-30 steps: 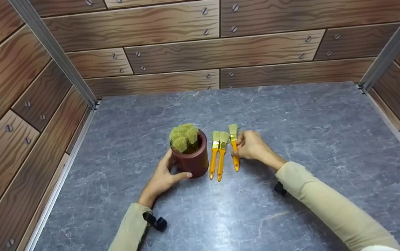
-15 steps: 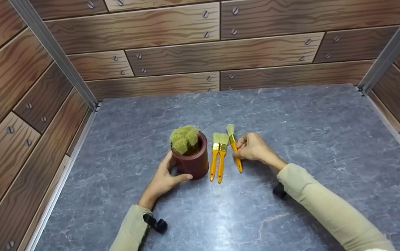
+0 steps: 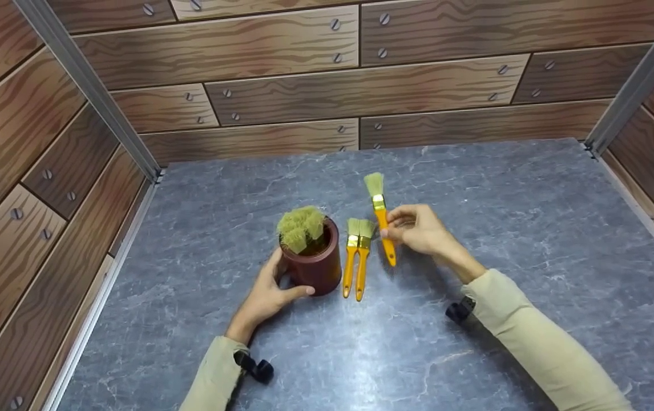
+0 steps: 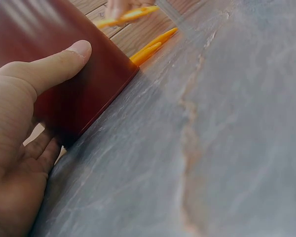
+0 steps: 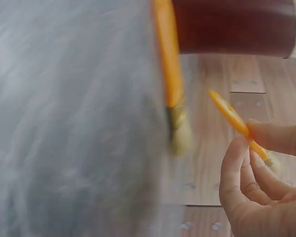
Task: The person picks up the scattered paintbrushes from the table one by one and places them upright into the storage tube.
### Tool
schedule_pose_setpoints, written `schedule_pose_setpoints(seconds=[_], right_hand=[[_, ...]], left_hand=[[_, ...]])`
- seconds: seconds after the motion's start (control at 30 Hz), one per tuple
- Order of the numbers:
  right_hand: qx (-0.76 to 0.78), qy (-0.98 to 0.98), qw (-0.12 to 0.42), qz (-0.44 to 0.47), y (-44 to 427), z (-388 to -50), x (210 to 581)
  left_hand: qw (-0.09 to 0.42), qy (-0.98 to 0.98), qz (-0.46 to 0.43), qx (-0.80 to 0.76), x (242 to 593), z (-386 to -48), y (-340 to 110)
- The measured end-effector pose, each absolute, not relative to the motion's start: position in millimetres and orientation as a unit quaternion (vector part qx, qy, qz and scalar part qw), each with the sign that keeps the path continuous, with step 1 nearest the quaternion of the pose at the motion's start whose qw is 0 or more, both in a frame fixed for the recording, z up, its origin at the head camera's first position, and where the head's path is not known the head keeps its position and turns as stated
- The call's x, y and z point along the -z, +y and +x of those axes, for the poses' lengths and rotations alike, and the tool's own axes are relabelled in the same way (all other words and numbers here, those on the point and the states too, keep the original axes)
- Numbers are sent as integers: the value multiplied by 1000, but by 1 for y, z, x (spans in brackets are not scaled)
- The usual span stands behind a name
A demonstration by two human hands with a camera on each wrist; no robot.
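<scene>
A dark red cylindrical cup [image 3: 317, 274] stands upright on the table, with several pale bristle heads of paintbrushes [image 3: 299, 227] showing above its rim. Around its left side my left hand [image 3: 267, 291] holds it, the thumb laid across the front in the left wrist view. My right hand [image 3: 421, 231] pinches a paintbrush [image 3: 384, 225] by its orange handle, bristles pointing away from me. In the right wrist view that brush [image 5: 232, 116] is off the table, between thumb and fingertips. Two more paintbrushes [image 3: 355, 262] lie side by side between the cup and my right hand.
The grey marbled table [image 3: 504, 217] stretches out on all sides of the cup. Wood-patterned panels [image 3: 281, 91] wall it in at the back, left and right, with metal posts [image 3: 99, 97] at the corners.
My right hand has lifted the paintbrush off the table and moved it a little away from me; its handle end has swung slightly right. The left hand and cup have stayed put.
</scene>
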State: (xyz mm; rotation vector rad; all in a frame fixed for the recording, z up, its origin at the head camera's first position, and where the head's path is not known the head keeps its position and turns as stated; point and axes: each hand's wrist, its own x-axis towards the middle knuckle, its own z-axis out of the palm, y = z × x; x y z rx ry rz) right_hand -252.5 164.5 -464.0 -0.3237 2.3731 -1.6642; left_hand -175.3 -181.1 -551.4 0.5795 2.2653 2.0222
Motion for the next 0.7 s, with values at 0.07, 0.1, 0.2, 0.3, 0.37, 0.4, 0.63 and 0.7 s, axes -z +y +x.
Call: schedule_pose_setpoints(seconds=[0.07, 0.1, 0.2, 0.3, 0.37, 0.4, 0.63, 0.7], right_hand=[[575, 802, 102, -127, 162, -250, 457], [580, 798, 99, -135, 161, -248, 454], [597, 783, 92, -146, 156, -243, 443], [614, 768, 86, -159, 150, -239, 432], [624, 759, 82, -169, 145, -236, 426], [628, 754, 80, -173, 143, -235, 423], [632, 743, 63, -210, 127, -226, 405], [627, 744, 54, -224, 122, -224, 400]], left_hand=[[26, 732, 186, -655, 552, -175, -181], [25, 732, 186, -655, 552, -175, -181], [24, 729, 188, -657, 552, -175, -181], [24, 727, 188, -659, 553, -175, -181], [25, 726, 189, -660, 553, -176, -181], [25, 727, 188, -660, 553, -176, -181], [20, 729, 197, -655, 553, -177, -182], [18, 730, 197, -654, 553, -176, -182]])
